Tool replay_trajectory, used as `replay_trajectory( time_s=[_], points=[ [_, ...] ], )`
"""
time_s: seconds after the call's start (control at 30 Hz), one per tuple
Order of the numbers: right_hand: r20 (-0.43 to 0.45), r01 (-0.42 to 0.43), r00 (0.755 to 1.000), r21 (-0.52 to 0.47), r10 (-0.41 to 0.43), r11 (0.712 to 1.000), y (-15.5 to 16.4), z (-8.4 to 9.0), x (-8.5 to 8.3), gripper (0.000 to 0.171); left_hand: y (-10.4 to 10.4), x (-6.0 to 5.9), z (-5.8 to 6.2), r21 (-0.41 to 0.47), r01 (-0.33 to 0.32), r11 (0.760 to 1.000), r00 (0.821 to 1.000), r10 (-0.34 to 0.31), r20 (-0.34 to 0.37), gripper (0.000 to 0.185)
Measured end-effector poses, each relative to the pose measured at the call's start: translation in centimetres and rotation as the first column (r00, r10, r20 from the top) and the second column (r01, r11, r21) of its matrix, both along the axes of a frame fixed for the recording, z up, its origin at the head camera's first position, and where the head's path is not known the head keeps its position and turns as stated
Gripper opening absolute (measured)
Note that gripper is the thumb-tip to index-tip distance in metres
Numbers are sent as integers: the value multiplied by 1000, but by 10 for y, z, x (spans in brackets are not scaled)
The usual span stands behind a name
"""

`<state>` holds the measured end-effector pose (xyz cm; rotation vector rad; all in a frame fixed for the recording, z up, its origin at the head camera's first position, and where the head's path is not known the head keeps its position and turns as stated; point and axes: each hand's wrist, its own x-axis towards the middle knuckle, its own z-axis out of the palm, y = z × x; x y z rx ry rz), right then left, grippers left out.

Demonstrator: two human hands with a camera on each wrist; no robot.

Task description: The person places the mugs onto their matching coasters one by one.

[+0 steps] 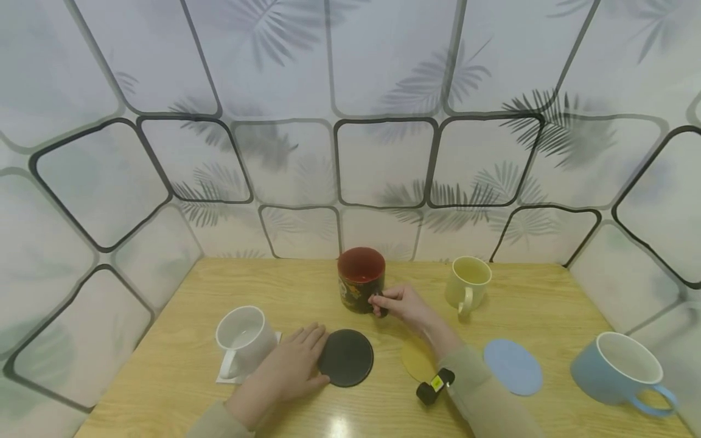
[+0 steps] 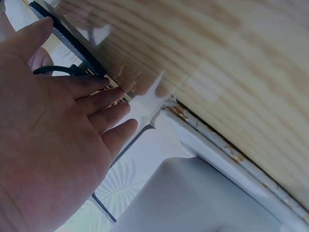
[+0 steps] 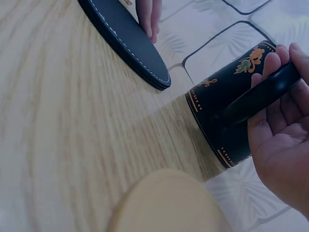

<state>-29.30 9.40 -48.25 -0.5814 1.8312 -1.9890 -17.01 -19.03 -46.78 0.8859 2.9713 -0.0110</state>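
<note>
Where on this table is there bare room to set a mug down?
Bare wood lies at the table's far left corner, behind the white mug, and between the yellow mug and blue mug. The near middle is crowded: both hands, black mug, black coaster, yellow coaster, blue coaster.

no legible text or labels anywhere

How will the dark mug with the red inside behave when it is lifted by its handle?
The dark mug looks ceramic and thick-walled, so probably rigid, rather heavy and breakable. The right hand holds only its handle, so it may tilt away from that side. Its glossy glaze could be slippery; its wide base makes tipping unlikely.
</note>
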Motion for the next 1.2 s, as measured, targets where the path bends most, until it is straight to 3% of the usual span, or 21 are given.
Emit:
replay_trajectory(
  time_s=[0.37, 0.53, 0.83, 1.07, 1.2],
  points=[
    [3, 16, 1000, -46, -16, 999, -4, 5, 10, 18, 0, 0, 0, 10, -10, 1000, 1000, 10, 11, 86],
    [-25, 47, 999, -40, -48, 998, -8, 4, 15, 30, 0, 1, 2, 14, -8, 1000, 1000, 8, 12, 85],
    [-25, 112, 993, -65, -114, 992, -11, 3, 24, 35, 1, 1, 0, 6, -7, 1000, 1000, 7, 4, 85],
    [-5, 155, 988, -85, -156, 984, -12, 8, 31, 20, 1, 1, -1, -1, -8, 1000, 1000, 8, 0, 86],
    [6, 177, 984, -67, -177, 982, -11, 9, 36, 21, 0, 0, -2, 2, -10, 1000, 1000, 10, 2, 86]
  ],
)
